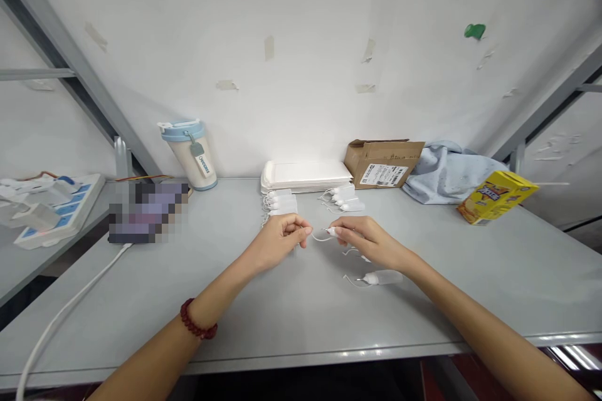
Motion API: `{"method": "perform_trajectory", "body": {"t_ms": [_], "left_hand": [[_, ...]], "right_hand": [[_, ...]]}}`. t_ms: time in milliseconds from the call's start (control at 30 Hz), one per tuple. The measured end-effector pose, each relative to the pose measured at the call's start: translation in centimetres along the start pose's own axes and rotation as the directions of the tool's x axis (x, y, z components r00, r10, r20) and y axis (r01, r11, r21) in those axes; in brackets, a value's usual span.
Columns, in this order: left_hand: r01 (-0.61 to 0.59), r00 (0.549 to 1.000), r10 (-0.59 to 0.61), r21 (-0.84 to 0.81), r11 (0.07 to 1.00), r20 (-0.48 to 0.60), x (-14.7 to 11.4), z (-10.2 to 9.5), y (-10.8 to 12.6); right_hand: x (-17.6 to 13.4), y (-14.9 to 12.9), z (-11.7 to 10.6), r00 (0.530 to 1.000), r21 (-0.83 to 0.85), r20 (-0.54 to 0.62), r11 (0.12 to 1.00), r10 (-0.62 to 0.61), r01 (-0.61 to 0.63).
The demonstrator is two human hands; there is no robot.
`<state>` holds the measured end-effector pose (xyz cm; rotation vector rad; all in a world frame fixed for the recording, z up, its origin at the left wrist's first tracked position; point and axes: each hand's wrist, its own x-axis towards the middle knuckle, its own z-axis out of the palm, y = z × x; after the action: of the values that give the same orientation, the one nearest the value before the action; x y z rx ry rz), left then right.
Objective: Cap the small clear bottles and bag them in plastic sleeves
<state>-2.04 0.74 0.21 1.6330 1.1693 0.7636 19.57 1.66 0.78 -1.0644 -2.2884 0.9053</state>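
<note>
In the middle of the table, my right hand [369,239] grips a small white needle-tip bottle [332,232], its thin metal tip pointing left. A short white cord [322,239] curves from the bottle to my left hand [277,241], which pinches its end between thumb and fingers. My fingers hide most of the bottle and whatever sits on the cord's end. Another needle-tip bottle [384,277] lies nearer the front, below my right hand. A further cord [353,253] shows partly under that hand. Behind my left hand several similar bottles [283,203] lie in a row.
More bottles [348,197] lie before a stack of white trays [305,177]. Along the wall are a tumbler [192,156], a cardboard box [385,163] and a blue cloth [446,172]. A yellow carton [496,197] stands right; a blurred phone [148,213] and power strip [66,216] lie left.
</note>
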Motion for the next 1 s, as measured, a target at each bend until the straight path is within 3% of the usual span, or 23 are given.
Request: {"method": "perform_trajectory", "body": {"t_ms": [333,1000], "left_hand": [[-0.003,1.0,0.006,-0.121,0.993,0.03,0.5,1.0,-1.2],[0.073,0.997,-0.067,-0.221,0.972,0.037,0.1,0.9,-0.6]], "right_hand": [[-0.1,-0.1,0.7,0.999,0.006,0.013,0.999,-0.032,0.032],[-0.2,-0.2,0.7,0.999,0.012,0.019,0.999,-0.046,0.045]]}}
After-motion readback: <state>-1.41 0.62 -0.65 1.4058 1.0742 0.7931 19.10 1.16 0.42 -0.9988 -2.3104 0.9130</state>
